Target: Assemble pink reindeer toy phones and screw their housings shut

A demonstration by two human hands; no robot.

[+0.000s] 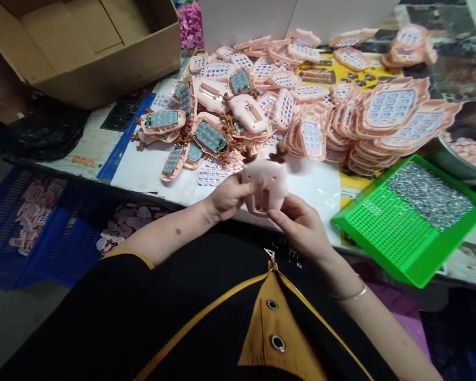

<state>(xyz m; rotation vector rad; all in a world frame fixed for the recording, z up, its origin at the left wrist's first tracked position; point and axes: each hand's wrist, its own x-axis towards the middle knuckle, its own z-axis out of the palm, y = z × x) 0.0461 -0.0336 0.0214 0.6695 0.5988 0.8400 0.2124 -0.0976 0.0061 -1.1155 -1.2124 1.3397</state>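
Observation:
Between my two hands is a pink plastic toy phone casing [266,180] with brown antlers at its top end, its battery slot facing up. My left hand [230,194] grips its left side, thumb lying across the back. On its lower right edge the fingers of my right hand [297,218] are closed. Just beyond lie several antlered casing halves with green circuit boards [211,136] in them, and a small sheet of white keypad buttons [209,173] sits beside loose pink pieces.
Stacked pink front shells [392,106] cover the table's right and back. A green tray [373,222] of small screws stands at right, by a bowl of pink pieces [468,151]. A cardboard box [103,74] is at back left; blue crates [55,238] of shells sit below the table edge.

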